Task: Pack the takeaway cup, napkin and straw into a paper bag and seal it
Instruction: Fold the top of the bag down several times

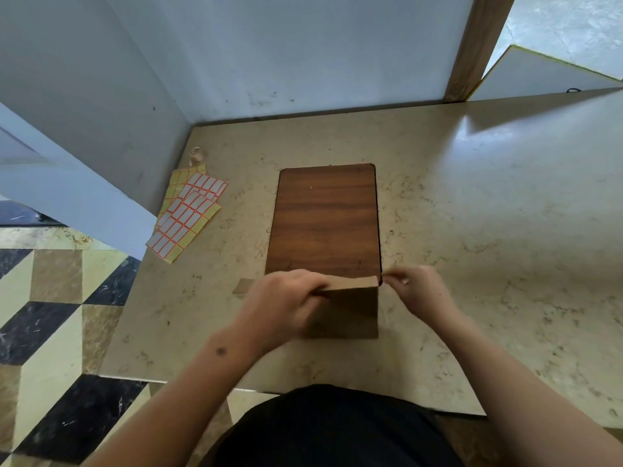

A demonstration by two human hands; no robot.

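A brown paper bag stands on the beige table in front of me, its top edge folded over. My left hand grips the left part of the folded top. My right hand pinches the fold's right corner. The bag is closed at the top, so the cup, napkin and straw are not visible.
A dark wooden board lies flat on the table just behind the bag. Sheets of white stickers with orange borders lie at the left, with a small tape roll behind them. White walls enclose the back and left.
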